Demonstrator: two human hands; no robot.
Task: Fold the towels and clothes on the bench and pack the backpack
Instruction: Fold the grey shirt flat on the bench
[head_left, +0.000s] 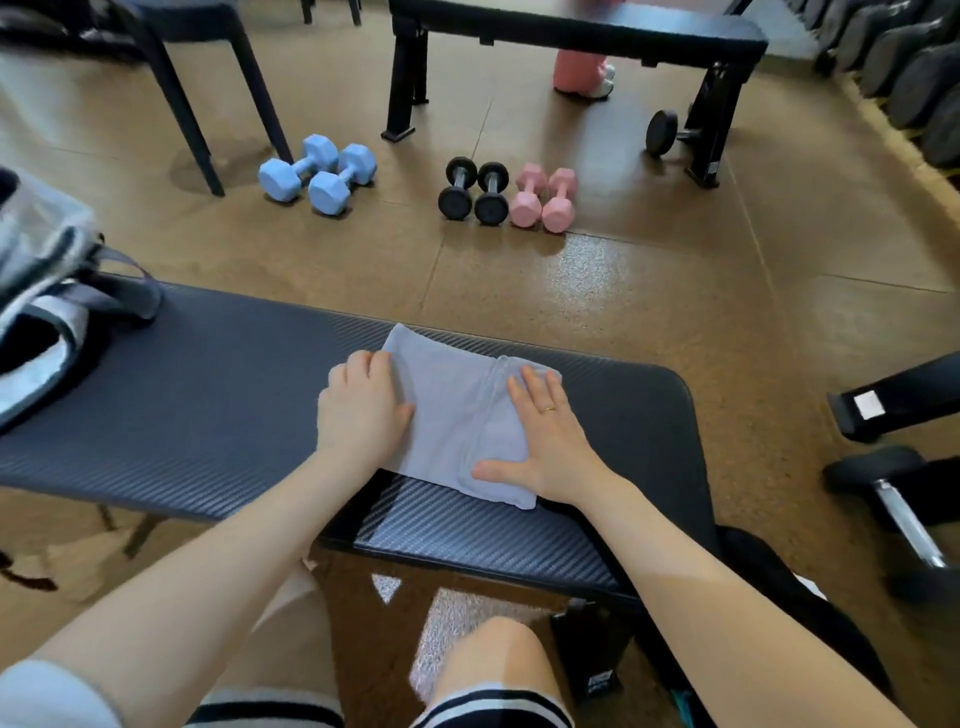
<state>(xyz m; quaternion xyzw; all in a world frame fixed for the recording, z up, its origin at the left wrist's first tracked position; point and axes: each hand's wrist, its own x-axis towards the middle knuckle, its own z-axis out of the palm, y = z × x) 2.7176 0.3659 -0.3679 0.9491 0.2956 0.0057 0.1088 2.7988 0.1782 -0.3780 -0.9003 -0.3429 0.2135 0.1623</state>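
The dark counter (234, 395) carries a grey backpack (47, 291) at its left end. A folded grey towel (457, 415) lies in the middle. Both hands press it flat: left hand (363, 410) with fingers slightly bent, right hand (545, 436) with fingers straight.

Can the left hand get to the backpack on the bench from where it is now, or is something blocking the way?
Probably yes. The left hand rests on the folded grey cloth, and only bare bench lies between it and the backpack at the far left.
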